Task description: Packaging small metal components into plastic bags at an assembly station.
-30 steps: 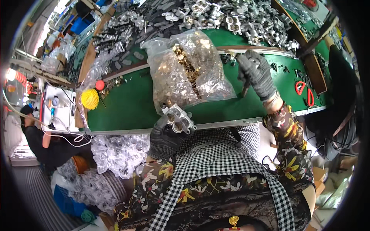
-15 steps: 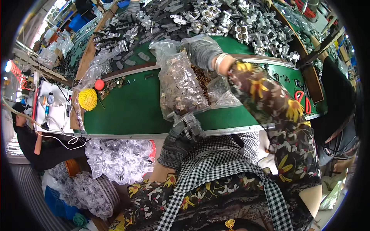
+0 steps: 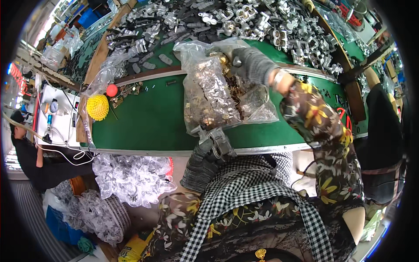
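Observation:
My left hand [image 3: 200, 165], in a grey knit glove, is closed around a silver metal brake caliper body [image 3: 217, 145] with round bores, at the table's front edge. A clear plastic bag [image 3: 255, 107] lies just beyond it, full of small brass-coloured metal clips [image 3: 214, 94]. My right hand [image 3: 253, 64], also gloved, is at the bag's torn upper opening. Its fingers are curled close to some shiny gold-coloured pieces [image 3: 224, 61]. Whatever they grip is too small and partly hidden to name.
Many silver caliper bodies [image 3: 244, 17] and dark flat pads [image 3: 174, 35] are heaped beyond the metal rail. A yellow netted ball [image 3: 97, 108] and red ball [image 3: 111, 90] sit at left. Red-handled scissors [image 3: 345, 118] lie right. Below left is a crate of clear plastic pieces [image 3: 131, 177].
My right hand has drawn back to the right within the bag's opening, and gold-coloured pieces now show beside its fingers. My left hand still holds the caliper body in nearly the same place.

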A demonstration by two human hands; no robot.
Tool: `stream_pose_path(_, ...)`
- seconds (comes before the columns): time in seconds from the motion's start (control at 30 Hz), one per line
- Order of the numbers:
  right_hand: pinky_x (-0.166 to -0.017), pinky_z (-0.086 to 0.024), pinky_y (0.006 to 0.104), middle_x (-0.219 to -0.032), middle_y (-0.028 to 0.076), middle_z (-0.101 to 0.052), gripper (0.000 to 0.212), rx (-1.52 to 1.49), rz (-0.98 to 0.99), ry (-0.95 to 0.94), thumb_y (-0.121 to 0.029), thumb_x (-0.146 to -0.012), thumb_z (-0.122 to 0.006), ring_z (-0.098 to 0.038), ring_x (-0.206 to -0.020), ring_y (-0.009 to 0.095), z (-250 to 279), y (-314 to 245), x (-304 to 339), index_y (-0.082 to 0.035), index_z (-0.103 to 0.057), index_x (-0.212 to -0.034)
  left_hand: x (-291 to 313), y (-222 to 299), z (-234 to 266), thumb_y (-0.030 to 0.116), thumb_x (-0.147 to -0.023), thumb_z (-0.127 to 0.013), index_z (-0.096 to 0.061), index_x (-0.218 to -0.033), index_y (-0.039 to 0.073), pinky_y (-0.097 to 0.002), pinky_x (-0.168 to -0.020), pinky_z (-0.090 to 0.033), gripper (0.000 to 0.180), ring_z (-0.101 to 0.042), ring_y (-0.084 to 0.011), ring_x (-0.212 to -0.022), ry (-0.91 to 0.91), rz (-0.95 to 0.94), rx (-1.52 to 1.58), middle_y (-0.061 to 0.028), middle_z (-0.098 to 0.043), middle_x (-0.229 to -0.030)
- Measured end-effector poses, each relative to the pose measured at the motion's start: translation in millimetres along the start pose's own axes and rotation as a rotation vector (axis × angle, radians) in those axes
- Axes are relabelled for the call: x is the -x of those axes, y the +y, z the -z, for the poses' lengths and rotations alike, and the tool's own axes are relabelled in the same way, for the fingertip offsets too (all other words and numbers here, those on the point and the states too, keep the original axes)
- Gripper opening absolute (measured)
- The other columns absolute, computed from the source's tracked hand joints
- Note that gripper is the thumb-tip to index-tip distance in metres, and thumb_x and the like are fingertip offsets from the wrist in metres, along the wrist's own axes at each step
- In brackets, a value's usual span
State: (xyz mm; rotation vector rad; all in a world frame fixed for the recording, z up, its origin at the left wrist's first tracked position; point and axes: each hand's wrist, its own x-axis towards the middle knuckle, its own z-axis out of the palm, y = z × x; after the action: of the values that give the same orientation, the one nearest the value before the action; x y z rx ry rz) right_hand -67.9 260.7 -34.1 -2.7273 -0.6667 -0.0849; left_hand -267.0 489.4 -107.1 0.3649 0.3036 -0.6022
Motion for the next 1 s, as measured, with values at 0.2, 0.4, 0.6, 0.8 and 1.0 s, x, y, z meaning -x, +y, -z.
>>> stream_pose_path(0.2,-0.067,-0.05,0.0318,-0.074,0.011,-0.065,0.02,-0.177,-0.12,-0.027,-0.018,-0.077,-0.071,-0.062,-0.068,0.021,17.1,10.6,64.2,-0.002,-0.063,-0.086,-7.0,-9.4,-27.9,0.023,-0.081,-0.067,-0.045,-0.123,0.003,-0.0433,-0.092,-0.048,0.051,-0.056,-0.0286,-0.105,0.095,0.038,-0.116,-0.0144,-0.056,-0.115)
stream_pose_path(0.4,-0.066,-0.05,0.0333,-0.072,0.014,-0.065,0.026,-0.489,-0.4,0.042,-0.024,-0.079,-0.069,-0.061,-0.065,0.022,11.9,17.2,83.5,-0.001,-0.065,-0.09,-26.6,-18.9,-19.2,0.026,-0.078,-0.069,-0.048,-0.12,0.002,-0.0409,-0.086,-0.052,0.053,-0.059,-0.0277,-0.1,0.096,0.082,-0.264,-0.0135,-0.059,-0.108)
stream_pose_path(0.6,-0.065,-0.05,0.0285,-0.069,0.004,-0.064,0.021,-0.739,-0.388,0.094,-0.018,-0.078,-0.072,-0.059,-0.067,0.014,5.6,31.0,76.2,-0.001,-0.064,-0.088,-33.5,-26.8,-22.2,0.025,-0.077,-0.07,-0.047,-0.12,0.001,-0.0411,-0.086,-0.052,0.054,-0.06,-0.0276,-0.098,0.082,0.09,-0.252,-0.0144,-0.059,-0.107)
stream_pose_path(0.8,-0.038,-0.04,0.0219,-0.068,0.004,-0.061,0.018,-0.904,-0.407,0.022,-0.012,-0.077,-0.071,-0.047,-0.044,0.005,26.6,17.5,59.7,-0.002,-0.065,-0.091,-30.2,-25.4,-20.1,0.024,-0.077,-0.069,-0.048,-0.12,0.001,-0.0407,-0.084,-0.052,0.052,-0.06,-0.0268,-0.098,0.102,0.115,-0.228,-0.0133,-0.059,-0.107)
stream_pose_path(1.0,-0.034,-0.039,0.0256,-0.064,0.007,-0.059,0.022,-0.923,-0.485,0.103,-0.016,-0.079,-0.069,-0.048,-0.039,0.01,36.6,12.3,52.3,-0.002,-0.063,-0.095,-25.4,-30.6,-27.1,0.024,-0.078,-0.069,-0.046,-0.122,0.002,-0.0414,-0.084,-0.052,0.054,-0.059,-0.028,-0.099,0.087,0.077,-0.212,-0.0143,-0.058,-0.109)
